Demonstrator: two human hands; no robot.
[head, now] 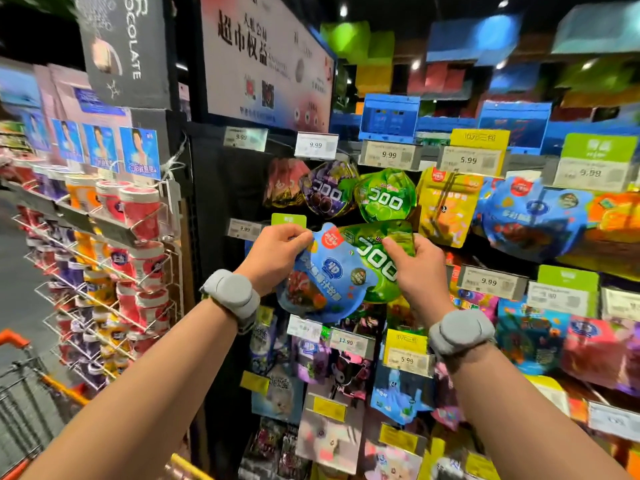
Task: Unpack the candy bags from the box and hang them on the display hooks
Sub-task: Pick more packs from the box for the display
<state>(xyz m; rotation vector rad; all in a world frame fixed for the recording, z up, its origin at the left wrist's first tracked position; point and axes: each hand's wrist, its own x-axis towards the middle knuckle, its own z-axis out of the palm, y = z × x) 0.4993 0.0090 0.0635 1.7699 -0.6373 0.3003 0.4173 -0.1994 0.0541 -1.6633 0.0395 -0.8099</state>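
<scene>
A: Starting at the left hand (277, 251): it is pinching the top left corner of the blue candy bag (322, 275), fingers curled over the edge near the red logo.

B: And the right hand (417, 268) is gripping the top of a green candy bag (381, 251), thumb on the front. The green one is lying behind and to the right of the blue one, overlapping it, both held up in front of the middle row of the display.

A: Whether the green bag is hanging on a hook already or simply being held, I cannot tell; the hook itself is hidden behind the bags.

B: Moving outward: just above, a purple bag (327, 194) and another green bag (386, 197) are hanging under the 9.99 price tags (316, 145). A yellow bag (446, 206) is sitting to the right.

A: No box in sight here, only the corner of an orange-handled shopping cart (20, 372) at lower left.

B: The risk, as I am judging it: with two bags overlapping, the blue bag's hanging hole could miss the hook tip, and one corner pinch may be letting it swing or slip.

A: It could also be landing on the green flavour's hook, under the wrong tag.
</scene>
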